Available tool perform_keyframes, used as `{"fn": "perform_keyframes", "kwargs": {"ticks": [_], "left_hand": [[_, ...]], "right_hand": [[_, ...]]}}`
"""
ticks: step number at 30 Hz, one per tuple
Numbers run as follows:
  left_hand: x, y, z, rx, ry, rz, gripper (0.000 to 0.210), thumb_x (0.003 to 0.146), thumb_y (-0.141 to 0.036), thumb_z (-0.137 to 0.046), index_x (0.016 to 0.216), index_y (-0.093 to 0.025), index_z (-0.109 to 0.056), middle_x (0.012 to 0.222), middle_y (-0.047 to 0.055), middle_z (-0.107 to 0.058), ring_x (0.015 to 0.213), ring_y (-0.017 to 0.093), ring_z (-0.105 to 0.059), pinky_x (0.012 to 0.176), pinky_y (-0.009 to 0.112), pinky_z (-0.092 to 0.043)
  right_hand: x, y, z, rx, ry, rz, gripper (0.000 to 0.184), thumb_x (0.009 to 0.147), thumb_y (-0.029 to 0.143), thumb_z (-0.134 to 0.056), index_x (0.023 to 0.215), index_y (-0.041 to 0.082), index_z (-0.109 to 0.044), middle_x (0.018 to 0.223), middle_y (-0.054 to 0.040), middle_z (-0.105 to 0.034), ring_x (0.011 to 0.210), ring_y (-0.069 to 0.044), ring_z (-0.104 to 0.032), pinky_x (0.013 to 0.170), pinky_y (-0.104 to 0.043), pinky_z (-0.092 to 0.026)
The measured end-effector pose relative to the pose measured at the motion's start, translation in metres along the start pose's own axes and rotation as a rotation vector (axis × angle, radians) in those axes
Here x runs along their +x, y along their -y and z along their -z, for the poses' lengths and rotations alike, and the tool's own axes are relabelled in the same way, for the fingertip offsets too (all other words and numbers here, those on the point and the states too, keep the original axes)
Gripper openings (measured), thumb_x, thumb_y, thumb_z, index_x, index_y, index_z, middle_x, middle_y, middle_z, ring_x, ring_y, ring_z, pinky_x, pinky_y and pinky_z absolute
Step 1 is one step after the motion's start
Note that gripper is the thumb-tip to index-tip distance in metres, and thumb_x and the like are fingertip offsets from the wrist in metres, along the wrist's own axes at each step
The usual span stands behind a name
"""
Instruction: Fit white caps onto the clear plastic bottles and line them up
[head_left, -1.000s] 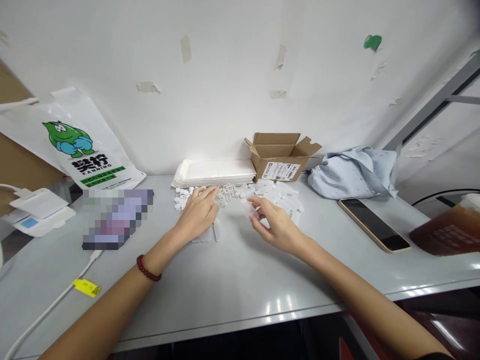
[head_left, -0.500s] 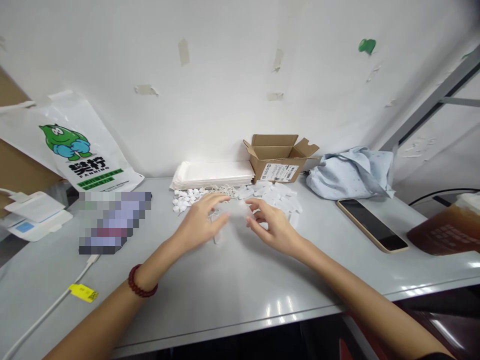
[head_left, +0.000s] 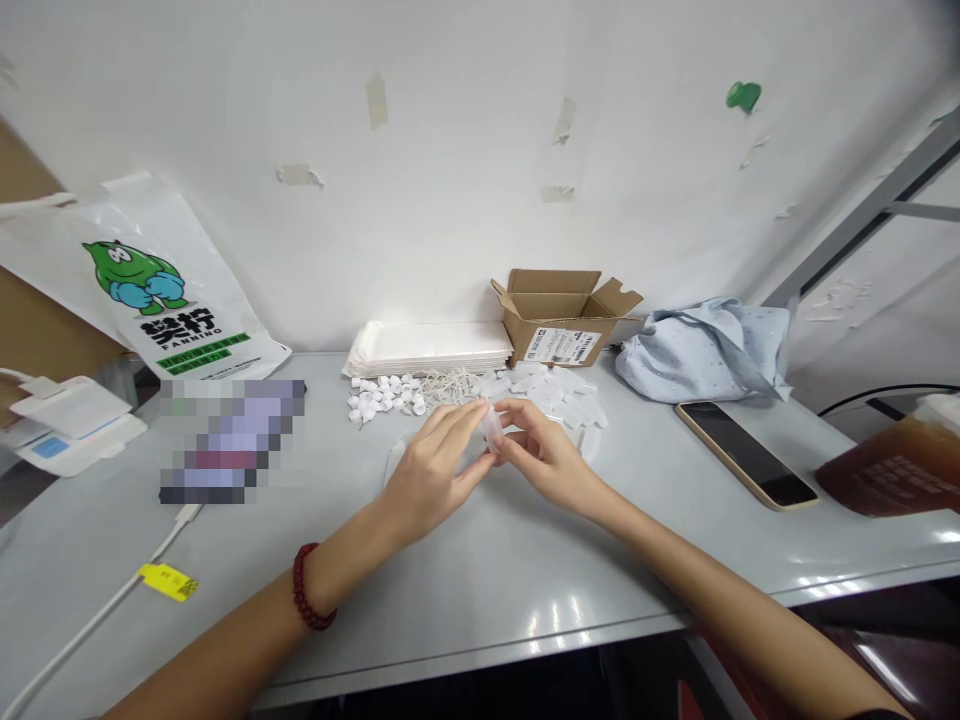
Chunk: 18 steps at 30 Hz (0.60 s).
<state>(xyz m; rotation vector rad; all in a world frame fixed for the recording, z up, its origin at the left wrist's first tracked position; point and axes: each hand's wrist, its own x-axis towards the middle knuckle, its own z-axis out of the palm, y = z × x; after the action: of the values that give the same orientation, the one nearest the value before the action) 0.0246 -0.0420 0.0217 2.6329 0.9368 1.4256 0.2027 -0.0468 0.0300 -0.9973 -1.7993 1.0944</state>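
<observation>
Head view, hands: the left hand [head_left: 433, 470] and the right hand [head_left: 541, 455] meet above the grey tabletop [head_left: 480, 580], fingertips pinched together on a small clear plastic piece [head_left: 491, 425].
Left hand: fingers narrowed, tips touching the clear piece from the left; a dark red bead bracelet [head_left: 309, 600] circles the wrist.
Right hand: thumb and forefinger closed on the same piece from the right (how it is seated between them I cannot tell).
Clear piece: held just off the table, in front of the loose heaps.
Heaps: small white plastic caps [head_left: 382, 395] lie to the left, thin white strings [head_left: 446, 382] in the middle, clear plastic tubes [head_left: 562, 392] to the right.
Behind: a stack of flat white bags [head_left: 431, 347] touches an open brown cardboard box [head_left: 561, 318].
Right side: a crumpled pale blue cloth [head_left: 705, 350], and near it a dark-screened phone [head_left: 746, 452].
Left side: a white plastic bag with a green cartoon figure [head_left: 161, 290], and a white cable with a yellow tag [head_left: 171, 580].
</observation>
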Motion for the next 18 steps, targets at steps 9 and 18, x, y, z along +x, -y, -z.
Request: {"fn": "perform_keyframes", "kwargs": {"ticks": [9,18], "left_hand": [[-0.0038,-0.0015,-0.0024,0.094,0.08,-0.052,0.045,0.086,-0.017,-0.055,0.129,-0.014,-0.04,0.118,0.016,-0.059,0.11,0.027,-0.053,0.089,0.046,-0.05],[-0.0027,-0.0054,0.0007,0.162,0.157,-0.018,0.039,0.086,-0.015,-0.052,0.124,-0.014,-0.046,0.122,0.016,-0.053,0.113,0.029,-0.048,0.091,0.047,-0.048]], "right_hand": [[0.0014,-0.0023,-0.0027,0.206,0.033,-0.076,0.035,0.088,0.039,-0.052,0.116,0.021,-0.041,0.091,-0.0035,-0.062,0.075,-0.015,-0.065,0.073,-0.034,-0.053],[0.0009,0.0025,-0.0073,0.229,0.016,-0.087,0.035,0.088,0.032,-0.053,0.118,0.018,-0.041,0.081,-0.0015,-0.06,0.076,-0.016,-0.063,0.074,-0.034,-0.051]]}}
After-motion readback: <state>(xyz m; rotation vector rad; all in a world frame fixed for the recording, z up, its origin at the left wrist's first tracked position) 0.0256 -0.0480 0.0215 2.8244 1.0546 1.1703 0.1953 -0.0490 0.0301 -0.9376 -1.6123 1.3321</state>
